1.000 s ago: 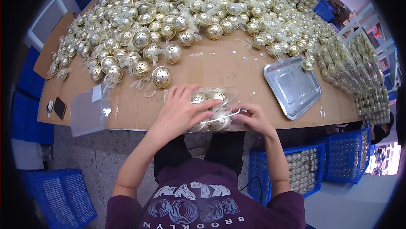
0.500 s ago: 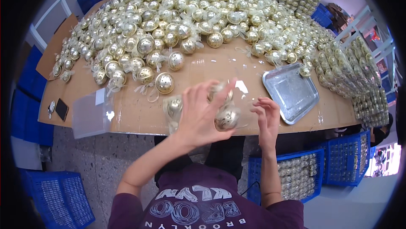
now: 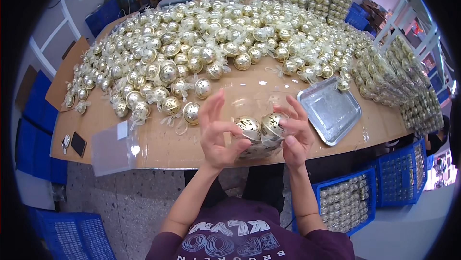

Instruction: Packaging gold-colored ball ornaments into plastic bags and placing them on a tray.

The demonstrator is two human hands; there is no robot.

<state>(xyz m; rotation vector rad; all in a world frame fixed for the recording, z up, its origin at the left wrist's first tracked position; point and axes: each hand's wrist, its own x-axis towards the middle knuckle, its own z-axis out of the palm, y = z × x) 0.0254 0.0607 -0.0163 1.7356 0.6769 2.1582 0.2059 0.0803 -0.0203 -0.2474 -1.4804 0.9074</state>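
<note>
My left hand (image 3: 218, 137) and my right hand (image 3: 296, 135) face each other above the near edge of the table, fingers curled. Between them is a clear plastic box (image 3: 261, 152) with gold ball ornaments in it, its see-through flap seeming to stand up behind. Thumb and forefinger of my left hand close on the left gold ball ornament (image 3: 248, 128). The right gold ball ornament (image 3: 273, 124) is gripped by the fingers of my right hand. Dark patterns mark both balls. The lower part of the box is partly hidden by glare and my fingers.
A big heap of gold ball ornaments (image 3: 168, 73) with pale ribbons covers the table's far side. Right of my hands lies a metal tray (image 3: 331, 111). Packed boxes (image 3: 389, 73) are stacked beyond it. A clear plastic sheet (image 3: 113, 152) and phone (image 3: 78, 144) lie left. Blue crates (image 3: 345, 202) flank me.
My right hand has come in from the right onto the right ball. My left hand has turned from covering the box to its left side. The view has shifted, showing a person across the table.
</note>
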